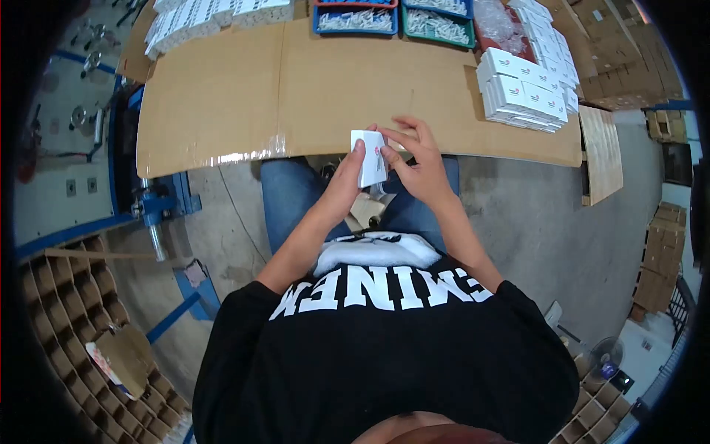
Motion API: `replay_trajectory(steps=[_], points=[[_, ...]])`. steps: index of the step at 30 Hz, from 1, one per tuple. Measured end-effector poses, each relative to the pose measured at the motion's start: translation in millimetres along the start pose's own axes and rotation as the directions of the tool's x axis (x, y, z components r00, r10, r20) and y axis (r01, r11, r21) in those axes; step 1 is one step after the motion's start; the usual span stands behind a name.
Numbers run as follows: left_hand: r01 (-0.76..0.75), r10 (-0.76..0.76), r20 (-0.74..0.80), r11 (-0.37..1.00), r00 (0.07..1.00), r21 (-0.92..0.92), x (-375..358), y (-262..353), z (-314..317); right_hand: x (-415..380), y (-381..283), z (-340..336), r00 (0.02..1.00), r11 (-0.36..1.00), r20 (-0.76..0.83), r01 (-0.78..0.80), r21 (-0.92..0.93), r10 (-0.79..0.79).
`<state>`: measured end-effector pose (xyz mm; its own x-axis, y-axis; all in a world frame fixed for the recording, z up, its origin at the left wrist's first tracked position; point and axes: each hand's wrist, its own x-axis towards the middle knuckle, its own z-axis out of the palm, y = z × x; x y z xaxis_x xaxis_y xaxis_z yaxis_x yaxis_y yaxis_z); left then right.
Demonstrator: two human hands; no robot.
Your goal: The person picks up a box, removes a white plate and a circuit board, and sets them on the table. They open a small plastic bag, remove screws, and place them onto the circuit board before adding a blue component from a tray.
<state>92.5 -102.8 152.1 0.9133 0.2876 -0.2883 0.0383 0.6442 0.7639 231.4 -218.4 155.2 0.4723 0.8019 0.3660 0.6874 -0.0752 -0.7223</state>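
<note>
A small white box (373, 160) with a red mark and dark print is held up just off the table's front edge, above my lap. My left hand (345, 181) grips its left side, with the thumb lying on the face. At the box's right side is my right hand (424, 169), its thumb and a finger closed on the upper right edge while other fingers extend above. The fingers behind the box are hidden.
Cardboard covers the table (214, 96). Stacked white boxes (523, 92) stand at the right, more white boxes (211, 18) at the back left. Blue (356, 31) and green (440, 38) trays hold small white parts. A blue clamp (153, 203) is at the left front corner.
</note>
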Motion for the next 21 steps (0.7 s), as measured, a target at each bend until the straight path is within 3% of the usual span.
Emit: replay_trajectory(steps=[2, 4, 6, 8, 10, 12, 15, 21], points=[[0.038, -0.041, -0.034, 0.996, 0.999, -0.075, -6, 0, -4, 5, -13, -2, 0.997, 0.998, 0.065, 0.052, -0.025, -0.05], [0.047, -0.055, -0.062, 0.991, 0.997, -0.127, -10, 1, -9, 7, -27, 3, 0.983, 0.98, 0.08, 0.154, 0.125, -0.164], [0.063, -0.079, -0.082, 0.982, 0.994, -0.18, -20, 4, -4, 6, -35, 14, 0.976, 0.971, 0.145, 0.133, 0.197, -0.163], [-0.044, 0.02, -0.125, 0.981, 0.992, -0.187, -29, 17, 6, 4, -33, 32, 0.953, 0.947, 0.123, 0.247, 0.205, -0.275], [-0.008, -0.016, -0.098, 0.97, 0.995, -0.243, -33, 18, -1, 5, -29, 44, 0.957, 0.943, 0.102, 0.245, 0.225, -0.273], [-0.015, -0.011, -0.098, 0.966, 0.995, -0.259, -35, 19, -3, 9, -25, 52, 0.928, 0.918, 0.05, 0.357, 0.171, -0.37], [-0.009, -0.021, -0.114, 0.967, 0.993, -0.253, -35, 18, -3, 6, -18, 60, 0.912, 0.906, 0.001, 0.406, 0.121, -0.409], [-0.044, -0.003, -0.189, 0.97, 0.982, -0.24, -25, 6, -1, -2, -15, 67, 0.923, 0.922, -0.052, 0.384, 0.053, -0.382]])
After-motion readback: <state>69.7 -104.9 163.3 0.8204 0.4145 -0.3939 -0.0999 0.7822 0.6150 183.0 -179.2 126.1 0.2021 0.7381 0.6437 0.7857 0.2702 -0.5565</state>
